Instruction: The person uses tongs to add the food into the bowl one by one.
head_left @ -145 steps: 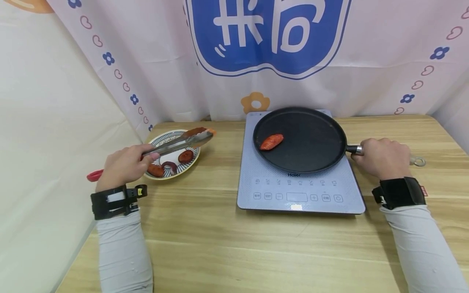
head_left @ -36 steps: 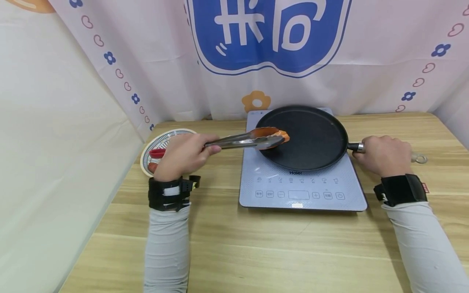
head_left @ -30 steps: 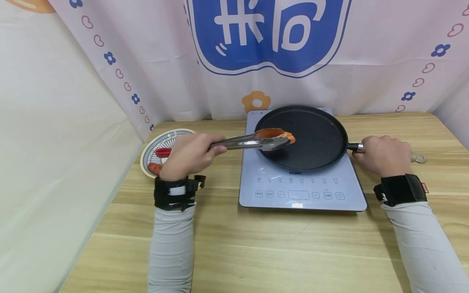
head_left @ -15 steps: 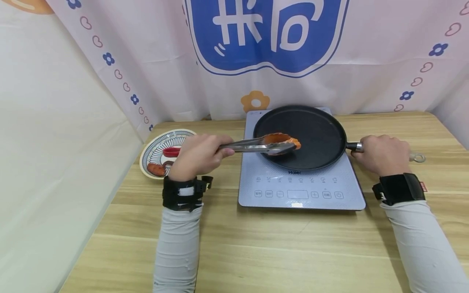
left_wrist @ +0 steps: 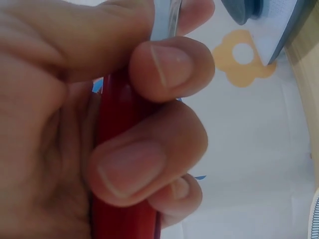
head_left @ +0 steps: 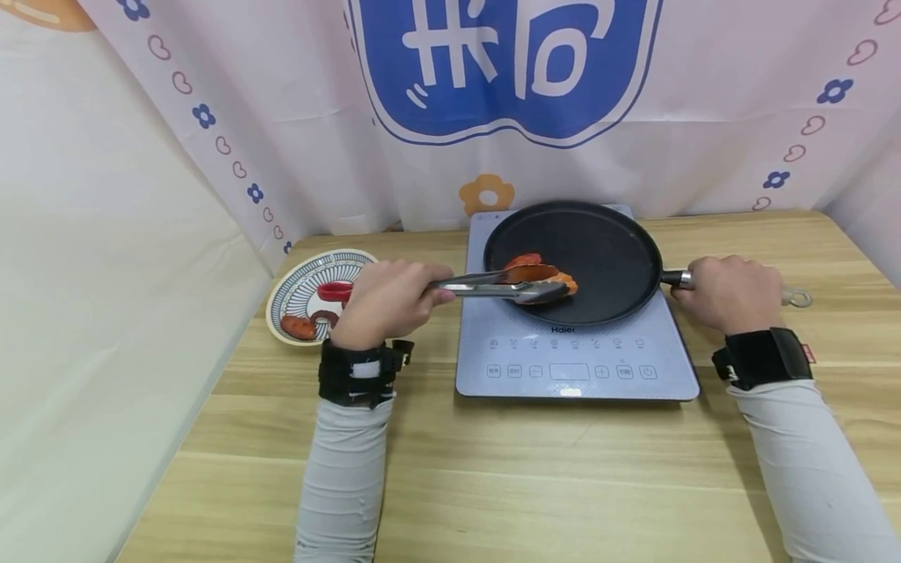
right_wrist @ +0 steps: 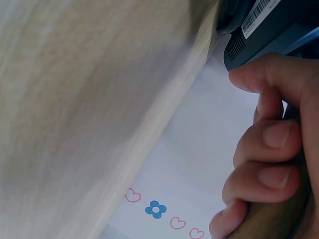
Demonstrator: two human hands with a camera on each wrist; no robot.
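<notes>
My left hand (head_left: 385, 301) grips metal tongs (head_left: 479, 283); in the left wrist view the fingers curl round their red handle (left_wrist: 124, 199). The tongs' tips lie low over the left part of a flat black pan (head_left: 605, 250), with an orange piece of food (head_left: 566, 282) at them. Just behind them a red sausage (head_left: 524, 259) shows in the pan, partly hidden by the tongs. On the right, my right hand (head_left: 735, 293) holds the pan's handle (head_left: 673, 277); the right wrist view shows its fingers wrapped round it.
The pan sits on a grey induction cooker (head_left: 570, 383). A patterned plate (head_left: 281, 301) with several sausage pieces (head_left: 299, 326) stands left, partly behind my left hand. A printed curtain (head_left: 317, 156) hangs along the back of the wooden table (head_left: 507, 477).
My left hand has carried the tongs right, from over the plate to the pan, then a little farther right and nearer me. The sausage shows again behind them. My right hand keeps its hold.
</notes>
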